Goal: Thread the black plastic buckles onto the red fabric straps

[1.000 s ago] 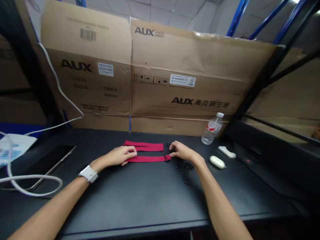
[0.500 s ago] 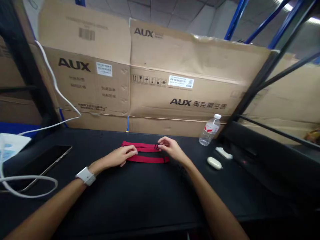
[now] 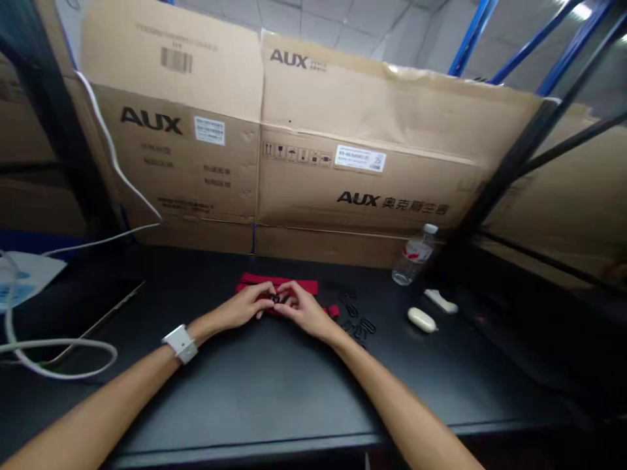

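Observation:
Red straps (image 3: 306, 286) lie flat across the black table in front of me, partly covered by my hands. Over them, my left hand (image 3: 249, 305) and my right hand (image 3: 307, 312) meet fingertip to fingertip. Between the fingertips is a small black strap buckle (image 3: 276, 299), pinched from both sides. Whether a strap runs through it I cannot tell. One red strap end (image 3: 334, 311) sticks out to the right of my right hand. Several loose black buckles (image 3: 361, 328) lie in a small pile beyond my right wrist.
A clear plastic bottle (image 3: 411, 258) stands at the back right, with a cream oval case (image 3: 422, 320) and a white piece (image 3: 441, 301) nearby. Cardboard (image 3: 304, 196) walls the back. A phone (image 3: 102, 316) and a white cable (image 3: 98, 375) lie at left.
My right hand has moved left and closer to me, from the straps' right part to my left fingertips. The black buckle now sits between both hands. The loose buckles have come into clear view.

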The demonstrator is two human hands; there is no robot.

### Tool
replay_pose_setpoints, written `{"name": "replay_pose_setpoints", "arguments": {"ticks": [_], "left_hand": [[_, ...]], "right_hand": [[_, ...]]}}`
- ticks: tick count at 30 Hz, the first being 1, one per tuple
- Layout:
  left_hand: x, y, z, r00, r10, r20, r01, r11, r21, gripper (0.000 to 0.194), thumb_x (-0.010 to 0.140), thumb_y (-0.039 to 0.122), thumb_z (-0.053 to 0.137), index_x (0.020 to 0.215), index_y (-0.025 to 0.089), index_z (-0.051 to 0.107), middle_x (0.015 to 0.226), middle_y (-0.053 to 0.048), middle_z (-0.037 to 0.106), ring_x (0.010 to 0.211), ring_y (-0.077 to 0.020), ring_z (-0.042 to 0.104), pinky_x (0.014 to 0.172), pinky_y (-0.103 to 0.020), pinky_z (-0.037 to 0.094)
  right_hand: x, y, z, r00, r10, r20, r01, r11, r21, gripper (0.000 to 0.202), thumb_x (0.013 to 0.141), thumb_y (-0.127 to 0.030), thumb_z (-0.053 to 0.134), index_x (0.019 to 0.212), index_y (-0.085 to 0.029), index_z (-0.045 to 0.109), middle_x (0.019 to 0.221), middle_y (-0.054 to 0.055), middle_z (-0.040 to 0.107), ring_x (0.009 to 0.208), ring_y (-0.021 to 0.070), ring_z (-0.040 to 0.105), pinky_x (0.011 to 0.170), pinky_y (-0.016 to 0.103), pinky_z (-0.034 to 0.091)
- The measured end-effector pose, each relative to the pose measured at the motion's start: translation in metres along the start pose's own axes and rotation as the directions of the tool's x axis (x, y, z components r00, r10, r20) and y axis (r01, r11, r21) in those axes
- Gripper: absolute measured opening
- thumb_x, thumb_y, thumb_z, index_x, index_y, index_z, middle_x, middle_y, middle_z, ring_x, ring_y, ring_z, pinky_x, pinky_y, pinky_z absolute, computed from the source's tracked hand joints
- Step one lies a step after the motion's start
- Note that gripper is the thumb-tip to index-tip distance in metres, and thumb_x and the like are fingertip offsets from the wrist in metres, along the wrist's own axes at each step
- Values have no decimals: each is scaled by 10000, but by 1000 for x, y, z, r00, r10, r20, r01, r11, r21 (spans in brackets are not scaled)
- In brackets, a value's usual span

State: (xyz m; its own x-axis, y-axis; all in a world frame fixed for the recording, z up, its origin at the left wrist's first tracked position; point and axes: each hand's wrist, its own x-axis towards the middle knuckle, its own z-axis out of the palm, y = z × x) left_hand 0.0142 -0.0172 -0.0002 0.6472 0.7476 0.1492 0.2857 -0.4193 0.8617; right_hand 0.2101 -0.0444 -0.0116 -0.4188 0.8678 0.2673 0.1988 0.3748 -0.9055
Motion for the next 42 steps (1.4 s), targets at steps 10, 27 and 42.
{"name": "replay_pose_setpoints", "arguments": {"ticks": [10,27,42], "left_hand": [[-2,1,-5,984,-177,12,175,960,-220,368,891,573,368,856,208,403,635,53,470,419,-57,330,331,-123,182],[-5,10,0,968,-237,82,250,931,-264,414,850,627,416,884,215,437,663,53,466,459,-56,323,370,-101,183],[-3,8,1,975,-217,56,223,961,-165,243,876,449,417,948,218,435,602,64,481,418,-62,327,349,-120,198]], "right_hand": [[1,-4,-2,1000,-24,0,24,1000,20,243,879,-422,543,925,-189,595,885,9,587,808,139,515,780,265,403],[2,-10,-3,1000,11,-19,-10,999,38,267,858,-440,564,850,-174,586,771,-6,534,685,115,447,654,230,375],[0,-9,0,1000,11,11,-14,969,247,291,844,-444,592,1002,-203,560,843,1,571,723,120,546,695,259,441]]}}
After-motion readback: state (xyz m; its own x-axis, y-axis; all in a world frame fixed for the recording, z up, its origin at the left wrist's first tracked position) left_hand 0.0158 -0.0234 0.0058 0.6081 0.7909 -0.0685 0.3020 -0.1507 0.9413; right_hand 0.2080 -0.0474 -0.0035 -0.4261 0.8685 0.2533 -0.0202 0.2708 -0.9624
